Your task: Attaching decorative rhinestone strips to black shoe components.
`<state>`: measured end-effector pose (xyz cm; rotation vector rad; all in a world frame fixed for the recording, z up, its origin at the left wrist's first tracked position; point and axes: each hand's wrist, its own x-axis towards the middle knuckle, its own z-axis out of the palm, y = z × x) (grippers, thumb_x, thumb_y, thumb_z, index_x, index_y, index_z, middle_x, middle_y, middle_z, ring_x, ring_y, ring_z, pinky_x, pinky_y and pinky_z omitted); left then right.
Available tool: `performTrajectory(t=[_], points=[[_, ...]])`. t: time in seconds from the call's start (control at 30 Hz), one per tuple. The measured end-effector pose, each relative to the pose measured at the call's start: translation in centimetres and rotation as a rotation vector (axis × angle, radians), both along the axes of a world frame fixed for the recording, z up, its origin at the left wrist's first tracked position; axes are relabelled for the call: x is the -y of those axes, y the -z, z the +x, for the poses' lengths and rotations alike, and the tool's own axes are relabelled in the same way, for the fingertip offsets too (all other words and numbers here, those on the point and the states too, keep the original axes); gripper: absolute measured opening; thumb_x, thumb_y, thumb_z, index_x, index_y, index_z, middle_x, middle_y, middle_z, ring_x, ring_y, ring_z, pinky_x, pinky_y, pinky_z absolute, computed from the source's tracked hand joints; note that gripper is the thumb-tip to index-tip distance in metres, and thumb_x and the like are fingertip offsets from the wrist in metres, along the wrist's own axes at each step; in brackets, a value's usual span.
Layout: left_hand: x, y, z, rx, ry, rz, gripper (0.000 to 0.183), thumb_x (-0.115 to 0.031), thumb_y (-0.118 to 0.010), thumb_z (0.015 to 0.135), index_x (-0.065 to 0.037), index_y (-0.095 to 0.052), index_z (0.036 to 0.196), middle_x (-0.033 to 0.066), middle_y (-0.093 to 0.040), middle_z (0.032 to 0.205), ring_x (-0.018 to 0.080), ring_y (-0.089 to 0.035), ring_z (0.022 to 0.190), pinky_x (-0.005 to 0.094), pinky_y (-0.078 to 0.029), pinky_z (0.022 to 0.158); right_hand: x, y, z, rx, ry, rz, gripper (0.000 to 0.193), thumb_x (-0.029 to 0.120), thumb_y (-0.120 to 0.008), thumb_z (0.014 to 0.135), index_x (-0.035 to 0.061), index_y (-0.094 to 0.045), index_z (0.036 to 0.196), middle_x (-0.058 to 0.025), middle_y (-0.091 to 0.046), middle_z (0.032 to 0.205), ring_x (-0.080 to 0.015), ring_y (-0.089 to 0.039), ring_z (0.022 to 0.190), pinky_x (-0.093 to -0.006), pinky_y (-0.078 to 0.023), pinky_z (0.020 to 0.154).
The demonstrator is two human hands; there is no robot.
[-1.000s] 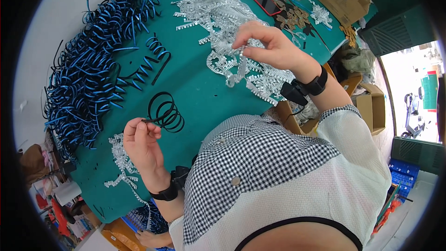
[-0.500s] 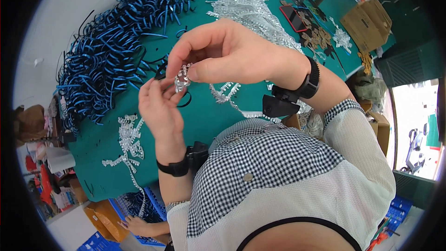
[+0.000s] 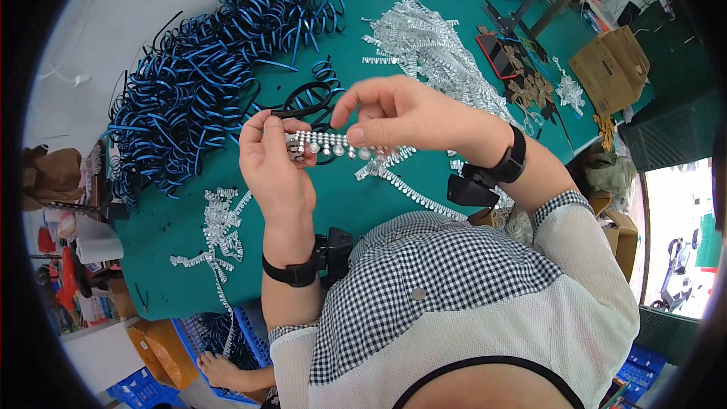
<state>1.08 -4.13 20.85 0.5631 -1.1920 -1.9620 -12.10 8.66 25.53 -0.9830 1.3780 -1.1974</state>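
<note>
- Cords (image 3: pixel 193 83), blue and black, lie in a big tangled heap at the far left of the green counter (image 3: pixel 379 204); I read these as stock not yet worked.
- Short silver pieces (image 3: pixel 216 231) sit in a small scatter near the counter's near-left edge, possibly finished bits, though I cannot tell.
- My left hand (image 3: pixel 274 170) is raised over the counter, fingers (image 3: pixel 261 132) closed on the left end of a rhinestone strip (image 3: pixel 333 145), with a black loop (image 3: pixel 307 102) just behind it.
- The strip runs level between both hands, well clear of the counter (its stones face up at me).
- My right hand (image 3: pixel 413 113) pinches the strip's right end, thumb and forefinger together on it, other fingers curled loosely.
- Further right, a large pile of silver trim (image 3: pixel 424 42) is heaped beyond the hands, so I judge the work to be early or midway, with much left.
- A cardboard box (image 3: pixel 613 68) stands at the far right.
</note>
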Motion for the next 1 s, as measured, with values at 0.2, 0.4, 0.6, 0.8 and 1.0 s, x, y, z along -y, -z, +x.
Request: performTrajectory(t=[0.2, 0.4, 0.6, 0.8, 1.0], points=[[-0.6, -2.2, -0.7, 0.002, -0.069, -0.274, 0.013, -0.01, -0.047, 0.09, -0.001, -0.048, 0.099, 0.0067, -0.059, 0.074, 0.0089, -0.052, 0.057, 0.02, -0.042, 0.047, 0.8, 0.3, 1.0, -0.098, -0.065, 0.015, 0.032, 0.024, -0.059, 0.086, -0.0012, -0.059, 0.104, -0.0046, -0.063, 0.088, -0.0074, -0.056, 0.077, -0.0207, -0.046, 0.067], [-0.6, -2.1, -1.1, -0.023, 0.0, -0.211, 0.014, -0.012, -0.047, 0.091, -0.001, -0.048, 0.1, 0.0049, -0.058, 0.074, 0.0068, -0.051, 0.058, 0.0199, -0.043, 0.049, 1.0, 1.2, 1.9, -0.07, 0.043, -0.145, 0.028, 0.028, -0.061, 0.083, 0.0011, -0.057, 0.073, 0.0012, -0.051, 0.056, -0.0041, -0.044, 0.049, -0.0209, -0.037, 0.045], [0.0, -2.5, -1.4, -0.105, 0.039, 0.01, 0.015, -0.011, -0.047, 0.09, -0.001, -0.048, 0.101, 0.0065, -0.058, 0.077, 0.0099, -0.052, 0.062, 0.022, -0.045, 0.054, 0.5, 0.5, 1.9, -0.201, -0.034, 0.078, 0.033, 0.028, -0.062, 0.083, 0.0022, -0.054, 0.102, 0.003, -0.052, 0.066, -0.0018, -0.045, 0.055, -0.0182, -0.035, 0.048], [-0.4, -2.7, -1.3, -0.18, 0.009, 0.004, 0.012, -0.009, -0.048, 0.09, -0.003, -0.049, 0.099, 0.0059, -0.057, 0.077, 0.0114, -0.054, 0.069, 0.0247, -0.044, 0.061, 1.4, 0.7, 2.6, -0.103, 0.171, 0.087, 0.041, 0.038, -0.062, 0.081, 0.0019, -0.056, 0.099, -0.0019, -0.052, 0.058, -0.0064, -0.047, 0.048, -0.0218, -0.039, 0.044], [-0.8, -2.9, -1.1, -0.188, -0.036, -0.085, 0.013, -0.01, -0.047, 0.09, -0.002, -0.049, 0.101, 0.0056, -0.058, 0.079, 0.0114, -0.055, 0.07, 0.0257, -0.044, 0.063, 2.0, 3.1, 2.4, -0.009, 0.139, -0.034, 0.042, 0.039, -0.06, 0.082, 0.0025, -0.056, 0.101, -0.004, -0.056, 0.065, -0.0091, -0.053, 0.057, -0.0242, -0.044, 0.052]])
